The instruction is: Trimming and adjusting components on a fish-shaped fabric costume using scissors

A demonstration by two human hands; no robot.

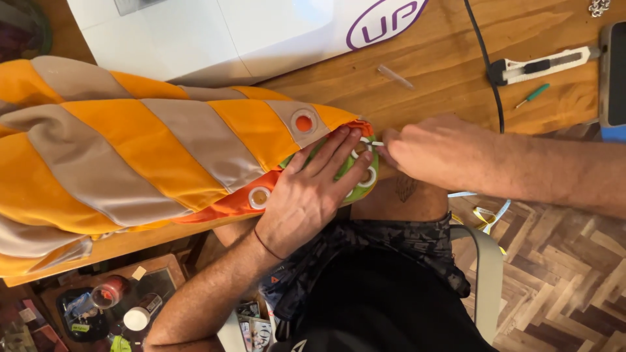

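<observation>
While spread across the left half of the wooden table [450,65], lies bunched: orange and beige striped fabric [143,143], dotted with round eyelets [304,121]. Just right of it, at the fabric's tip on the near table edge, pressed flat with fingers spread: left hand [313,189], palm down on a green piece with white rings [366,176], not closed around anything. Touching that hand's fingertips from the right: right hand [433,153], thumb and forefinger pinched together on a thin white strip [376,143] right over one ring. Far behind the fabric: a white box [215,32]. Farther right on the table: a black cable [486,58], a utility knife [544,65], a small green pen [535,94]. Near and below: a bare knee [404,195], dark shorts, parquet floor [567,274].
</observation>
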